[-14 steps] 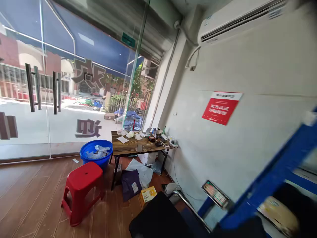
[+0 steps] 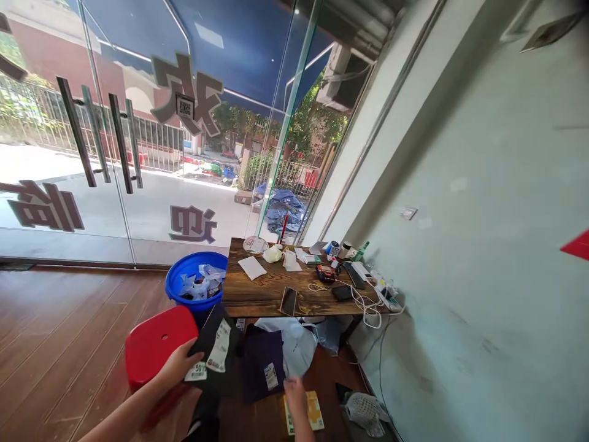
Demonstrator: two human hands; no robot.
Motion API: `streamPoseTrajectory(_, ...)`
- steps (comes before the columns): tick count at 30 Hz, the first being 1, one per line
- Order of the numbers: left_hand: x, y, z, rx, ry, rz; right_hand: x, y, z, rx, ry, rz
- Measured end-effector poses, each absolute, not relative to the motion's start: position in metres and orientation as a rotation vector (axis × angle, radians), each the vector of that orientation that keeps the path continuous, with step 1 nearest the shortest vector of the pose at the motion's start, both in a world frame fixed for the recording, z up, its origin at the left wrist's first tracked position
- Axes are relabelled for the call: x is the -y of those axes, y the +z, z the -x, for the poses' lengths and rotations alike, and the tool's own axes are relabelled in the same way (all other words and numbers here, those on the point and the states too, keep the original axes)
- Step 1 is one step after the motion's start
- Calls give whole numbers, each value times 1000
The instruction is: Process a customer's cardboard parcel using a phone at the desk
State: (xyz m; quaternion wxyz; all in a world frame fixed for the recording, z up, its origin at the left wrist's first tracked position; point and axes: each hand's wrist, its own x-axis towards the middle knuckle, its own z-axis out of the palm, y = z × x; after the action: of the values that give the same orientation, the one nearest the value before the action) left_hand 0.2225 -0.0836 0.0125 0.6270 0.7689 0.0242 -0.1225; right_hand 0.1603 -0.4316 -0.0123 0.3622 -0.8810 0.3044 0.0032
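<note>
Head view: the left hand (image 2: 177,367) has its fingers clamped on one edge of a black parcel bag (image 2: 209,390), just beside the red stool (image 2: 154,344). The right hand (image 2: 294,393) sits low near the grey mailer (image 2: 294,347) under the bench (image 2: 271,298); I cannot tell how its fingers are set. Held so, the floppy bag could slip.

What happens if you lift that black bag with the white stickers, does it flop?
Probably somewhat floppy: the black bag looks like a thin plastic mailer. Likely light, since the left hand alone holds it by one edge. Its smooth skin may be slippery.
</note>
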Motion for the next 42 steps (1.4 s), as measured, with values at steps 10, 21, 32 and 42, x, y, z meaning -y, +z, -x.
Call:
streamPoseTrajectory(10, 176, -39, -433, -81, -462, -1798, 457, -32, -416, -1041, -10, 2458)
streamPoseTrajectory(21, 161, -1, -433, 196, -695, -2123, 468, -41, -402, -1035, -311, 2294)
streamPoseTrajectory(32, 280, 103, -407, -84, -1025, -893, 387, 67, -373, -696, -196, 1565)
streamPoseTrajectory(42, 290, 117, -373, -202, -757, -886, 440, 127, -361, -243, 295, 1241)
